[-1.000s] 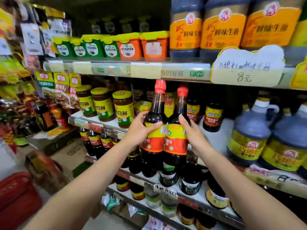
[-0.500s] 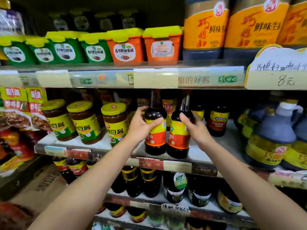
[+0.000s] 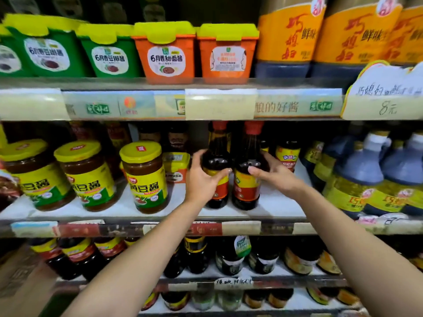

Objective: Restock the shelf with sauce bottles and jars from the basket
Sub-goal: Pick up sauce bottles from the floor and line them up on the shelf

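Note:
Two dark sauce bottles with red caps and red-yellow labels stand side by side on the middle shelf. My left hand grips the left bottle around its shoulder. My right hand grips the right bottle at the same height. Both bottles rest upright on the white shelf board, their caps just under the shelf above. The basket is out of view.
Three yellow-lidded bean paste jars stand left of the bottles, and a small yellow-lidded tub sits behind them. Large soy sauce jugs fill the right. Small dark jars stand behind. Green and orange tubs line the shelf above.
Both hands carried the two bottles up from in front of the lower shelves and set them down on the middle shelf, pushing them further back. The camera moved closer.

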